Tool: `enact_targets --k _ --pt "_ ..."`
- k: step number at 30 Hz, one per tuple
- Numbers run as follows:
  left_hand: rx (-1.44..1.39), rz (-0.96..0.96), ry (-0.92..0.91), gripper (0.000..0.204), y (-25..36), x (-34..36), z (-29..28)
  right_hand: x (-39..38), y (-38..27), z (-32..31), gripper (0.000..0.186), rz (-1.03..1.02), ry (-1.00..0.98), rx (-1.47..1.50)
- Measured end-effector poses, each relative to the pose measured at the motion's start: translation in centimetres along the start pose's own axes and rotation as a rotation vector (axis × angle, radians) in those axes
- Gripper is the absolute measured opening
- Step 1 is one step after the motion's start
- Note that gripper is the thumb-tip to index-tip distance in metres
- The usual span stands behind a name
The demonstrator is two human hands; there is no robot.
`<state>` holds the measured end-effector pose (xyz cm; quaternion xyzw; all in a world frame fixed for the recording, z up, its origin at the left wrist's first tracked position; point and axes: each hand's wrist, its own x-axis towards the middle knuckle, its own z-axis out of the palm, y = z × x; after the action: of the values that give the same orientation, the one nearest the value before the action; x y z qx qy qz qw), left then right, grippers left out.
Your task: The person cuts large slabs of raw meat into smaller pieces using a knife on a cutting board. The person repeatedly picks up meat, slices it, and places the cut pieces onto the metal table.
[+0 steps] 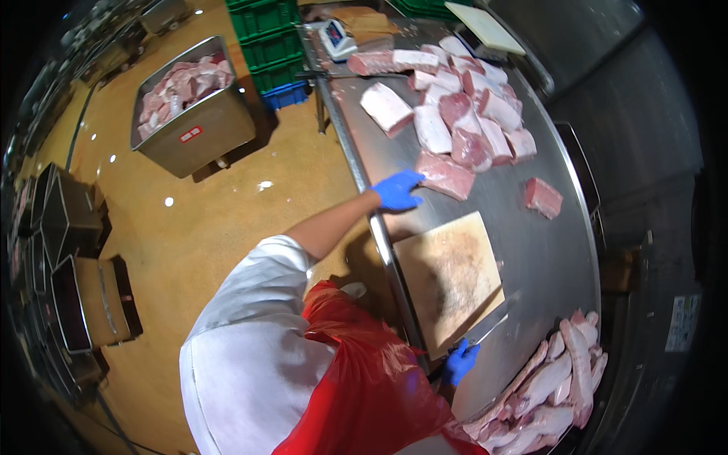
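My left hand (398,191), in a blue glove, reaches over the table's near edge. Its fingers are stretched out and spread, with the tips at the left end of a pink meat block (446,176). Lower down, my right hand (460,362), also gloved in blue, is closed round the handle of a knife (487,322). The wide blade points up and right, across the lower right corner of a stained, pale cutting board (447,265). The board has no meat on it.
Many cut meat blocks (455,114) crowd the far end of the steel table (523,250); one small block (543,198) lies apart. Long meat pieces (542,394) are heaped at lower right. Green crates (265,45), a scale (337,39) and a metal meat cart (197,136) stand beyond.
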<state>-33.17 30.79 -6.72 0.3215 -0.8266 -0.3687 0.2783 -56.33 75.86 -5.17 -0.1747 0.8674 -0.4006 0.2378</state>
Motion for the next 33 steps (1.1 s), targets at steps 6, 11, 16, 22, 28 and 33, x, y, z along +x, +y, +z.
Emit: enact_targets --k 6,11,16,22,28,33 --pt "0.078 -0.322 -0.394 0.076 2.5 6.3 13.7 -4.0 5.7 -4.2 0.020 -0.038 0.282 -0.133" --pt "0.624 -0.308 -0.335 0.104 6.3 5.7 19.0 -10.4 6.8 -7.9 0.020 0.298 0.513 -0.014" --pt "0.508 -0.210 -0.505 0.061 9.6 5.4 22.7 -16.4 12.2 -7.2 0.019 0.476 0.660 0.163" --pt "0.544 -0.085 -0.430 0.087 13.3 1.6 29.4 -14.2 13.9 -10.2 0.020 0.428 0.658 0.262" --pt "0.650 -0.054 -0.387 0.091 26.2 -2.6 35.7 -15.5 20.0 -16.8 0.015 0.216 0.782 0.087" --pt "0.144 0.596 -0.422 0.075 31.9 -3.5 47.9 -17.9 25.4 -22.7 0.013 0.191 0.803 0.082"
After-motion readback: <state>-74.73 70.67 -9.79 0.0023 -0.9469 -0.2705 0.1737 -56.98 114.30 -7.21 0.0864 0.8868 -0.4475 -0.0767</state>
